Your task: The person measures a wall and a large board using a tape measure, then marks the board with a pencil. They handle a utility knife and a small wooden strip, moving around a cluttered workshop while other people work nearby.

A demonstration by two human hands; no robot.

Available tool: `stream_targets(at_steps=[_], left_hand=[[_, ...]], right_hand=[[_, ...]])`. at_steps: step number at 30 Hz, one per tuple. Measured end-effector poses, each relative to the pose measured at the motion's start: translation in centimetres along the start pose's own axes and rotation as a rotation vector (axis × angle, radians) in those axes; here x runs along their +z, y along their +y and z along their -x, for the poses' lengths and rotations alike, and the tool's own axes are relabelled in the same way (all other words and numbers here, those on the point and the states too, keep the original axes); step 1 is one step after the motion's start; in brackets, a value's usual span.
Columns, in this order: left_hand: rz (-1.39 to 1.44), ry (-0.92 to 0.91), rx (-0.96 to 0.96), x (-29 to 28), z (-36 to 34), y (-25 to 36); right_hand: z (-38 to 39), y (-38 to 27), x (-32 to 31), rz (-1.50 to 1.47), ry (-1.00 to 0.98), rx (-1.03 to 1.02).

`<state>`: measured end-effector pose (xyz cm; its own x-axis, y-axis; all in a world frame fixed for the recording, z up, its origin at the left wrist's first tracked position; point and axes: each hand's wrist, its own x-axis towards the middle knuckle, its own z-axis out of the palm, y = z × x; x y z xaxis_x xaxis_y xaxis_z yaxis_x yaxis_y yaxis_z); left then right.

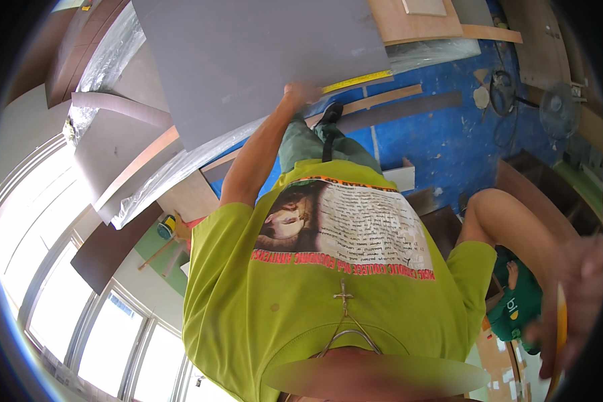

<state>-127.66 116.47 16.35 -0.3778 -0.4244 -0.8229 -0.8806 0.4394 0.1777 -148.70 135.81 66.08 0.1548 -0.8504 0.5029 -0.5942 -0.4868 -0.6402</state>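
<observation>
My left hand point(303, 94) is at the near edge of a large grey-brown panel point(261, 47), its fingers smeared by motion. A yellow tape measure point(356, 81) runs out from this hand to the right along the panel's edge. The hand seems closed on its end; the case is not visible. My right hand point(583, 295) is raised with a bent elbow at the right rim, large and blurred. A thin yellow-orange stick point(562, 318), pencil-like, shows between its fingers and thumb; its exact kind is unclear.
Clear plastic wrap point(181, 164) hangs beneath the panel. Board strips point(388, 98) lie on the blue floor covering point(442, 127). A fan point(559, 110) stands far right. Behind my right arm is another person in a green shirt point(516, 305). Windows point(107, 348) line the left.
</observation>
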Motion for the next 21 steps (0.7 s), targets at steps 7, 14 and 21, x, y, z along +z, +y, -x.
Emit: stream_targets(at_steps=[7,14,21], left_hand=[[-0.030,-0.043,-0.043,-1.1,1.1,1.0],[-0.118,-0.009,0.185,1.7,-0.7,-0.6],[-0.045,0.004,-0.035,1.5,-1.2,-0.1]], right_hand=[[2.9,10.9,4.8,-0.143,0.117,0.066],[10.7,25.8,18.5,-0.429,0.340,0.727],[13.8,28.4,24.9,-0.502,0.305,0.865]])
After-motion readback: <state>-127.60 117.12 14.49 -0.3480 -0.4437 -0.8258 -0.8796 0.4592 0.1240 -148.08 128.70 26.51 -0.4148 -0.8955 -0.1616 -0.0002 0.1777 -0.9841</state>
